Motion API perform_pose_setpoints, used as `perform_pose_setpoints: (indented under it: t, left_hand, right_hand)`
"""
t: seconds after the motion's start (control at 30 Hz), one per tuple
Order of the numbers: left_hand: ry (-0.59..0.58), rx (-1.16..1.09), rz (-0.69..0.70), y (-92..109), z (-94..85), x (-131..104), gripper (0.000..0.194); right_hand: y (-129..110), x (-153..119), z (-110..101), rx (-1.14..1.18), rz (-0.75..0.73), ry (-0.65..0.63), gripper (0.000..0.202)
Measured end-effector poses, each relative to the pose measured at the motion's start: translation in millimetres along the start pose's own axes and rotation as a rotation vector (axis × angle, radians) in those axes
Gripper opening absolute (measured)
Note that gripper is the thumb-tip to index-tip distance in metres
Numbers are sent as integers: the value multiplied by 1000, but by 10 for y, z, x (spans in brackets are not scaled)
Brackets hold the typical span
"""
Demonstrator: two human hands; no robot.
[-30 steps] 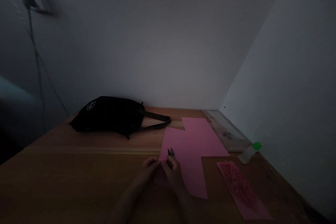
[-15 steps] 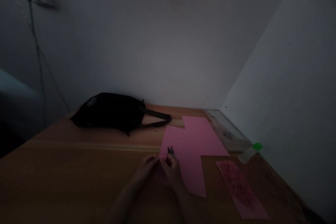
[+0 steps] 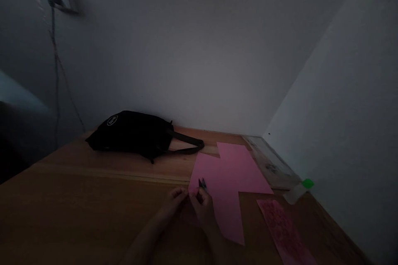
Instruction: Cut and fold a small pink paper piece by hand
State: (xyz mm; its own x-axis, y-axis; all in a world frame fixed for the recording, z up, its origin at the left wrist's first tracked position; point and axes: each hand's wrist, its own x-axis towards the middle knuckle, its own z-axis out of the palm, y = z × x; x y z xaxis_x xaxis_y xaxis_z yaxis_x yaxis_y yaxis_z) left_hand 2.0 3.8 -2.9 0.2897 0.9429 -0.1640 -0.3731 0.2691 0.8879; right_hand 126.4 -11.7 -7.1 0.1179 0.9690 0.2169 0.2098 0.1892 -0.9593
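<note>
"See anything held?"
"Left hand [image 3: 174, 203] and right hand [image 3: 203, 210] pinch a pink bit [image 3: 195, 191] at the pink sheet's [image 3: 225, 182] left edge."
"And the snips [image 3: 200, 184]?"
"Poking out past the right hand, over the sheet, lengthwise, tips pointing away."

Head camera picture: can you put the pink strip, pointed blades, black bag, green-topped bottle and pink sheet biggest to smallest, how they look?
1. Pink sheet, partly covered
2. Black bag
3. Pink strip, cut off by the bottom edge
4. Green-topped bottle
5. Pointed blades, partly hidden
</note>
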Motion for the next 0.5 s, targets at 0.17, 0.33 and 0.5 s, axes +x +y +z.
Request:
perform_pose_setpoints:
  t: [0.17,0.33,0.5]
  left_hand:
    - [11,17,21,-18,-4,4,35]
    - [7,17,18,-33,-15,23,34]
    - [3,-7,12,-30,-14,21,33]
  right_hand:
    - [25,-1,4,7,-15,11,29]
    - [73,-3,11,9,-19,-13,24]
    - [82,-2,10,-47,-10,1,26]
